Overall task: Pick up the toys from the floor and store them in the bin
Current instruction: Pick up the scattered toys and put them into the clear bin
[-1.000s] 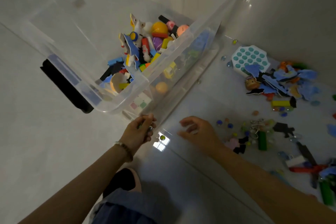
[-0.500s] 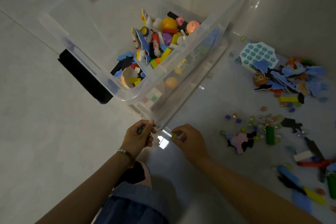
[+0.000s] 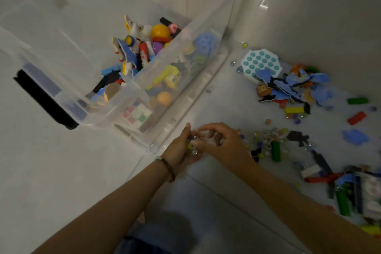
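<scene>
Marbles point(image 3: 190, 147), small, of yellow, blue and clear glass, lie cupped in the left hand point(image 3: 178, 150), whose fingers curl up round them to make a bowl. The right hand point(image 3: 226, 143) meets it from the other side, bent fingertips point(image 3: 206, 129) over the open palm. Blur hides whether they pinch 1 more marble or have none.

What matters for the coming move is where the big clear plastic bin point(image 3: 181, 33) stands from this load. It is up and to the left of the 2 hands, its near corner just beside the left hand, its long side running away toward the upper right. The left hand is the nearer, and it carries the marbles, so the tip into the bin looks like its work: a lift over the rim near the corner, with the palm kept level so that nothing rolls out.

More loose glass marbles on the floor point(image 3: 261, 140) are scattered to the right of the right hand, round a green cylindrical block point(image 3: 275, 150). That hand is far nearer to them. Much else lies about the pale tiled floor point(image 3: 61, 171), so the task seems about half done.
</scene>
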Available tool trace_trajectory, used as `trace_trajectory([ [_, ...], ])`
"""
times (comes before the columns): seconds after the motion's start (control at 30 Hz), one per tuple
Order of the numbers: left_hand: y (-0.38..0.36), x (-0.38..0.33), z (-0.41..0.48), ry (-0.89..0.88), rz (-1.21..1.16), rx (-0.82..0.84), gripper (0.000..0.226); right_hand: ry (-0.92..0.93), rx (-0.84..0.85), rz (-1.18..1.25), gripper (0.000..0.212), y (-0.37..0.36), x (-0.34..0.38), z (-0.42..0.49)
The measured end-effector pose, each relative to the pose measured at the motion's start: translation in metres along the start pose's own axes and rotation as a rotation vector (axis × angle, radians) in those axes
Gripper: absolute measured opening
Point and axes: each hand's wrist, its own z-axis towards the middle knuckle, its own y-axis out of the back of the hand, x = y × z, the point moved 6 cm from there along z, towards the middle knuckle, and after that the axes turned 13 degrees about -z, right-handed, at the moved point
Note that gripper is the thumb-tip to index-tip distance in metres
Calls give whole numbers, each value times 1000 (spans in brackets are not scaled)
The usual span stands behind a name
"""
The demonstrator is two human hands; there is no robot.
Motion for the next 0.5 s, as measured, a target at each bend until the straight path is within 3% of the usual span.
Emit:
trace_trajectory([
  [0.13,-8,-5,8,-73,95,-88,35,-117,-156,-91,27,57,-51,1],
  [0.3,-8,-4,18,-62,42,-126,33,-143,-10,-192,37,60,-87,8],
  [0.5,-3,4,19,-30,47,-149,33,-98,-49,-349,26,45,-88,23],
])
